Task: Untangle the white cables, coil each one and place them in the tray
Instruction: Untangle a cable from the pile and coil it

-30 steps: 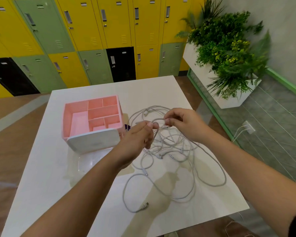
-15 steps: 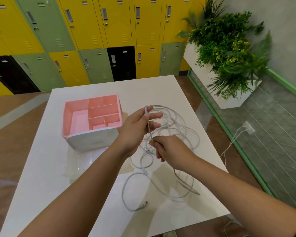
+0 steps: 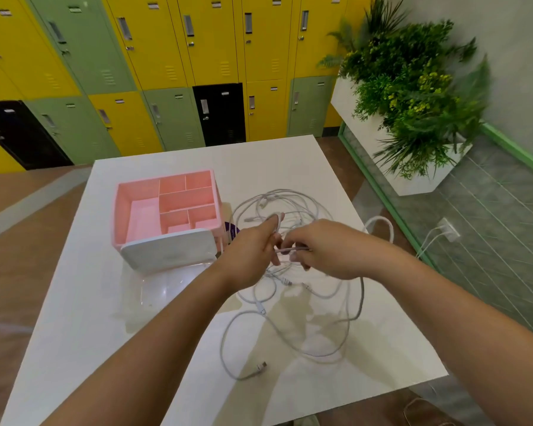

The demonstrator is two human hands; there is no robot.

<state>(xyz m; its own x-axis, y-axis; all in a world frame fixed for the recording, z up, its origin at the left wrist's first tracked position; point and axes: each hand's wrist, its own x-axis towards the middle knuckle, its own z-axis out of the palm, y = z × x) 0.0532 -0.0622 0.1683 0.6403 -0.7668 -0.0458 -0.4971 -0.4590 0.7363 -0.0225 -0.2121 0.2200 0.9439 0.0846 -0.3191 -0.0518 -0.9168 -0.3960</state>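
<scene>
Open white table (image 3: 74,318) surface lies left of and behind the pink tray (image 3: 116,216). Right of the tray, tangled white cables (image 3: 285,279) sprawl toward the table's edge, blocking passage.

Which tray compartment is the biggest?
The left compartment of the pink tray, running front to back; the five on its right are all smaller.

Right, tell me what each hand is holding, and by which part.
Both grip one white cable: left hand and right hand pinch a short straight stretch between them. Whether that is near its plug is unclear.
</scene>
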